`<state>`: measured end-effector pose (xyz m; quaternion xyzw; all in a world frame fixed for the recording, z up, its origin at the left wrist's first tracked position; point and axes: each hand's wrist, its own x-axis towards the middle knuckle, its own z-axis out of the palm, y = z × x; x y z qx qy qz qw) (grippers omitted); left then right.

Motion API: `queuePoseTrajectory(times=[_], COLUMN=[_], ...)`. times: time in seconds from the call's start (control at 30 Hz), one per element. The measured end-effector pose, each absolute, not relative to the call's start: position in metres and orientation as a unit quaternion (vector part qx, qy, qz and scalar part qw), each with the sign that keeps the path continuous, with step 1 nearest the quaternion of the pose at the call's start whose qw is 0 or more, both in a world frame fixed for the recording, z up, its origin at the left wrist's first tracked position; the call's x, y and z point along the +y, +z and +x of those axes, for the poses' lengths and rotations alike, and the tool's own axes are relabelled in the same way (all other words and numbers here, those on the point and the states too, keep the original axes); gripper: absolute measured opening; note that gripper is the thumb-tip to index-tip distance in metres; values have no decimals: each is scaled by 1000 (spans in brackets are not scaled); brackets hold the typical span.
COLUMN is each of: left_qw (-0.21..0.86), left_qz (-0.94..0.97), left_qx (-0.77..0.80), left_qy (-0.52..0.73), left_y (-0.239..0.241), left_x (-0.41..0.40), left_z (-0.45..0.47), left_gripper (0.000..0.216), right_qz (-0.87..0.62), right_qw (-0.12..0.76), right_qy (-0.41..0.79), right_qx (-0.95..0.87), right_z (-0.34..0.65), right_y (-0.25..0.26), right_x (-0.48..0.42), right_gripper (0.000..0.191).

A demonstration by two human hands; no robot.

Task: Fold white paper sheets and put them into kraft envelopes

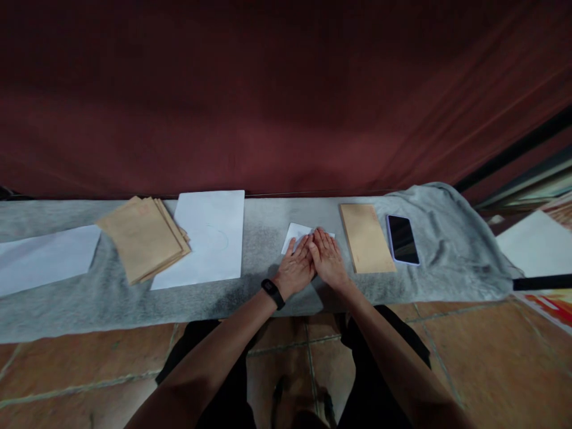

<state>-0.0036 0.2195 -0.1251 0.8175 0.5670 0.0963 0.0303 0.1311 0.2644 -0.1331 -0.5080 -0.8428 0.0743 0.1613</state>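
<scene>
Side by side, both my hands press flat on a small white piece of paper [292, 232] that lies on the grey cloth. Its left part and a bit of its right edge show; the rest is hidden beneath the hands. My left hand [295, 269], with a black band on its wrist, has its fingers stretched out over the paper. Touching it at the fingers and thumb, my right hand [328, 259] also lies flat with extended fingers. A brown envelope [369, 238] rests just right of my right hand.
A grey cloth [263, 238] covers the narrow surface. To the left are a large white sheet [210, 238], a pile of brown envelopes [145, 238] overlapping it, and another white sheet [49, 256]. A phone [403, 239] lies at right. A dark red curtain [268, 119] hangs behind.
</scene>
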Motion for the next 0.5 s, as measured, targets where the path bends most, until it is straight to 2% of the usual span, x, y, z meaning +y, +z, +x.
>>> queuePoseTrajectory(times=[0.2, 0.5], left_qw=[46, 58], left_qz=[791, 756], left_qx=[599, 646], left_qy=[117, 89], left_y=[-127, -121], left_x=[226, 242], left_z=[-9, -17], left_gripper=[56, 58], right_qz=[-496, -516], right_qw=[163, 199], right_qy=[28, -9], right_qx=[-852, -833], right_z=[136, 141], right_y=[-141, -153], right_x=[262, 258], right_gripper=[59, 61])
